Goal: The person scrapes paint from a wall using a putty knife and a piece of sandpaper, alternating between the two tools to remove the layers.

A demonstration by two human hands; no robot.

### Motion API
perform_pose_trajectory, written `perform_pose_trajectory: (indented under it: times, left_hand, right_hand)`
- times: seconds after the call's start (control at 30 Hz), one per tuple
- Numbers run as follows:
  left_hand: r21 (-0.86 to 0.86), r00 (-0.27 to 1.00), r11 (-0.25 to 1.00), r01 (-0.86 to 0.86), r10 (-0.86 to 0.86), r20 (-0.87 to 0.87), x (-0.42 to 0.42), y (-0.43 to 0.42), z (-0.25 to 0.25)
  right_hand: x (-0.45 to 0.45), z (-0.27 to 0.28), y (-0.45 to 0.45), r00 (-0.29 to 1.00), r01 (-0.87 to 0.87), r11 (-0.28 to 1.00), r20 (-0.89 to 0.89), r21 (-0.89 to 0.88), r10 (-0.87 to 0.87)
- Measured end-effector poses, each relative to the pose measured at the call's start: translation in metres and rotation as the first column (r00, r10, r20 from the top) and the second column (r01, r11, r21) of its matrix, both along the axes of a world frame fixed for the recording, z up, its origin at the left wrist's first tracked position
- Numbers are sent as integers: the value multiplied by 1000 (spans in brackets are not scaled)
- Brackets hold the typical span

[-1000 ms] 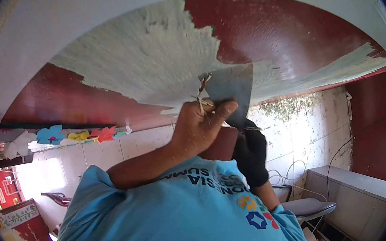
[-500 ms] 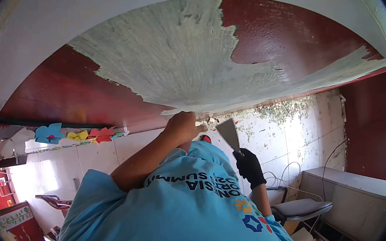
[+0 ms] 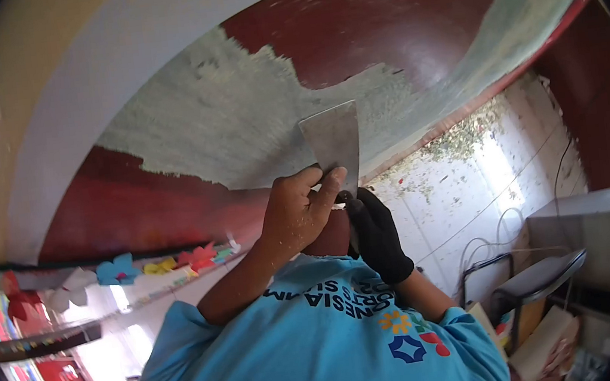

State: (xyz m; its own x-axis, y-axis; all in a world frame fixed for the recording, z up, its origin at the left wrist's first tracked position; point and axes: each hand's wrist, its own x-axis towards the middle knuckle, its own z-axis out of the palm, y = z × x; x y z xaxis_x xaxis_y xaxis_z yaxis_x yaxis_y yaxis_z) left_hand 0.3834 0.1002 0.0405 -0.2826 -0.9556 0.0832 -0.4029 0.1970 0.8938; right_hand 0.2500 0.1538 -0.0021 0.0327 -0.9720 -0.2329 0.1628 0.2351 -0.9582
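My right hand [image 3: 379, 233], in a black glove, is closed around the handle of a wide paint scraper [image 3: 335, 136], whose metal blade points up toward the wall. My bare left hand [image 3: 299, 205] is at the lower part of the blade, its thumb lying on the metal and its fingers curled at the left edge. Pale dust specks cling to that hand. Beyond the blade is a wall with dark red paint [image 3: 376, 20] and a pale grey-green scraped area [image 3: 199, 120] with a ragged edge.
Paint flakes [image 3: 464, 133] litter the white tiled floor [image 3: 435, 213] along the wall. A chair [image 3: 540, 276], loose cables and a grey cabinet [image 3: 587, 222] stand to the right. Colourful paper flowers [image 3: 117, 270] hang in a row on the left.
The scraper has come up in front of my body, and my left hand has moved from near the wall onto its blade. My view has turned to the right.
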Motion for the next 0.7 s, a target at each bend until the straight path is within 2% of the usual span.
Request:
perform_pose_trajectory:
  times: [0.03,0.1,0.13,0.17,0.33,0.37,0.4,0.43,0.47,0.5,0.53,0.57,0.63,0.67,0.7]
  left_hand:
    - [-8,999,1000,28,-28,25,1,-4,5]
    - [-188,996,982,-38,52,70,0,-8,23]
    - [-197,996,980,-36,51,74,-2,-9,35]
    - [-193,995,981,-31,49,87,-2,-10,33]
    - [-149,991,989,-20,39,124,3,-7,13]
    - [-152,991,988,-12,32,132,0,-13,23]
    - [-144,985,990,3,22,173,-5,-17,38]
    - [-131,978,991,11,17,209,-6,-15,45]
    - [-129,979,992,9,18,205,-5,-15,40]
    - [-184,975,983,16,25,221,-1,-14,30]
    - [-250,972,968,29,31,234,0,-15,25]
    - [-261,973,965,35,27,230,1,-15,25]
    - [-171,983,985,0,32,183,5,-10,24]
    - [-161,981,987,-5,36,190,5,-13,31]
    - [-131,960,991,-4,40,277,2,-17,44]
  right_hand:
    - [4,2,-5,995,-20,995,-98,-102,10]
    - [12,3,-4,953,-99,959,-302,-264,16]
    - [13,1,0,839,-215,871,-541,-441,-66]
    - [15,-2,2,845,-208,874,-531,-440,-66]
    - [16,-11,2,765,-176,758,-572,-628,-297]
    - [17,-7,1,729,-176,723,-582,-668,-360]
    - [11,1,-3,738,-226,727,-601,-648,-307]
    - [10,3,-2,777,-209,805,-595,-554,-207]
    - [9,1,-10,917,-132,928,-399,-350,-20]
    - [11,-2,-13,986,-116,988,-128,-100,103]
    - [20,-21,-8,910,-101,895,-404,-434,-93]
    - [29,-37,1,747,-189,685,-555,-704,-365]
    - [31,-20,1,740,-160,697,-552,-699,-384]
    - [29,-8,-6,785,-142,739,-530,-659,-322]
    - [28,-2,-10,828,-129,785,-501,-606,-251]
